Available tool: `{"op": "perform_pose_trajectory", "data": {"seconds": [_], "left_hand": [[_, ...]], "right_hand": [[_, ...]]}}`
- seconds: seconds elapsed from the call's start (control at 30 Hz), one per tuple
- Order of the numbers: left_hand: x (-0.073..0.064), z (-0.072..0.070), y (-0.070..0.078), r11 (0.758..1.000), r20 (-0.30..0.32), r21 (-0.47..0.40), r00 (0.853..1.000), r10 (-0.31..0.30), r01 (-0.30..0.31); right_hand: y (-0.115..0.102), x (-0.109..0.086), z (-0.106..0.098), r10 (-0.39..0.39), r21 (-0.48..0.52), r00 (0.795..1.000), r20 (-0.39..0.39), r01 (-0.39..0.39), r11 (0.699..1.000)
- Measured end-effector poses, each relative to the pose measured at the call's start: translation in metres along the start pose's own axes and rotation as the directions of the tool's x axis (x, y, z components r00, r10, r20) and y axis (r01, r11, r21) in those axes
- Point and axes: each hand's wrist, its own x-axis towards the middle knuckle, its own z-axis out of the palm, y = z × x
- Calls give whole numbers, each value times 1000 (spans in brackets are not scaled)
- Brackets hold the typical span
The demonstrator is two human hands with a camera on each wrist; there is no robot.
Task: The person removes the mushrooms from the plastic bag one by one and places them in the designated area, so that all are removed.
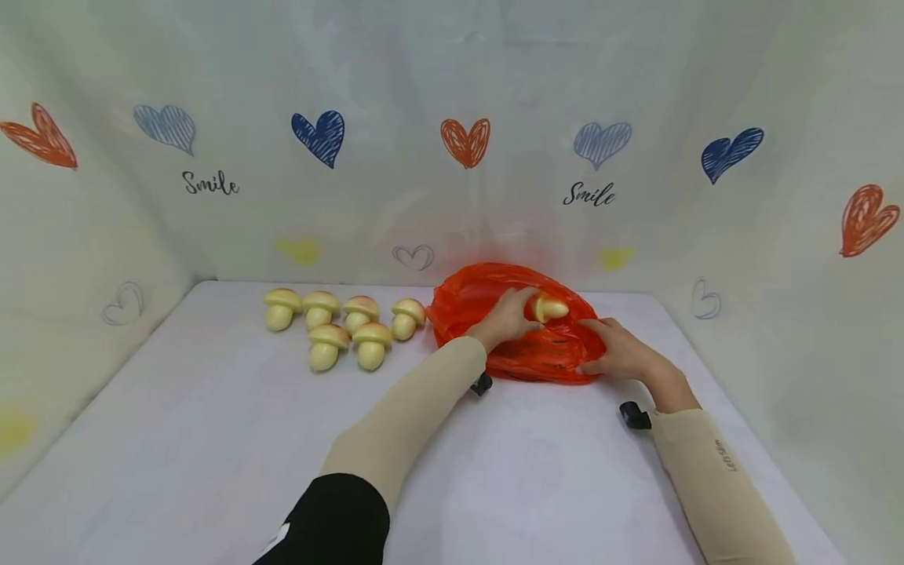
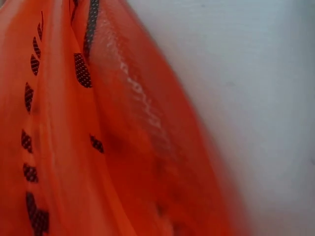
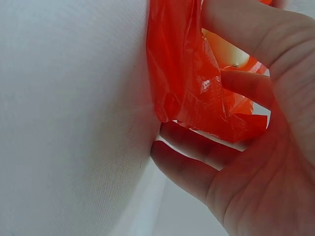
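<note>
A red plastic bag (image 1: 523, 357) lies on its side with its mouth towards me. My left hand (image 1: 507, 318) reaches into the mouth and holds a mushroom (image 1: 555, 308) by its cap, the pale stem pointing right. My right hand (image 1: 625, 351) grips the bag's right rim. In the right wrist view, the thumb and fingers of the right hand (image 3: 266, 147) are around the bag's edge (image 3: 172, 73), with part of a mushroom (image 3: 226, 51) behind it. Only red plastic with dark print (image 2: 123, 147) fills the left wrist view; the left hand is hidden there.
Several mushrooms with pale stems and yellowish-pink caps (image 1: 328, 336) stand in two rows on the white table (image 1: 212, 439), left of the bag. A white backdrop (image 1: 452, 71) printed with hearts rises behind the table and at both sides.
</note>
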Motion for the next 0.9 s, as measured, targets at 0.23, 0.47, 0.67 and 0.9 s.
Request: {"op": "perform_pose_trajectory", "data": {"seconds": [0.23,0.47,0.67,0.9], "left_hand": [[0,3,2,1000,23,3,1000,20,-20],[-3,5,5,1000,4,-23,1000,-5,5],[-5,8,4,999,8,-32,1000,9,-9],[-6,14,1,993,-10,-119,1000,15,-16]], "right_hand": [[-2,0,2,2,-1,1000,-4,-2,1000],[-3,-4,0,46,22,999,9,-46,999],[-1,-8,1,56,31,998,10,-56,998],[-1,-8,5,51,31,999,-6,-51,998]]}}
